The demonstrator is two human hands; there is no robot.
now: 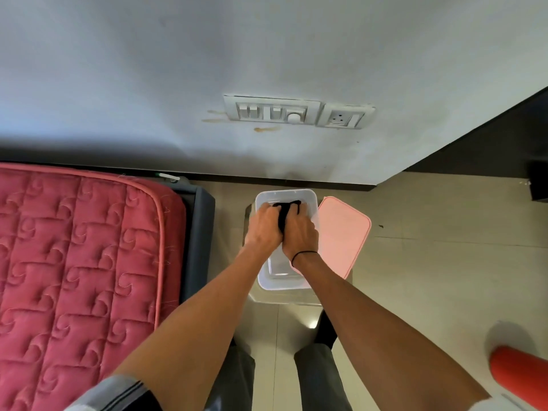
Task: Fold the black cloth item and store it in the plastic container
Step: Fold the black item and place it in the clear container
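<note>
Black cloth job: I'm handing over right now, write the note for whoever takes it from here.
Left hand and right hand: both closed on the black cloth, side by side, inside the clear plastic container.
Container sits open on the floor by the wall; pink lid lies just right of it, off.
Done: cloth bundled small and lowered into the far end.
Left: release both grips, withdraw, probably fit the lid.

Person, seen from above: two bare forearms; left hand (pixel 264 225) and right hand (pixel 299 232) without gloves or rings; thin black band (pixel 302 254) around the right wrist; short grey sleeve (pixel 118 393) with dark stripes on the left arm; grey trousers (pixel 314 378).
</note>
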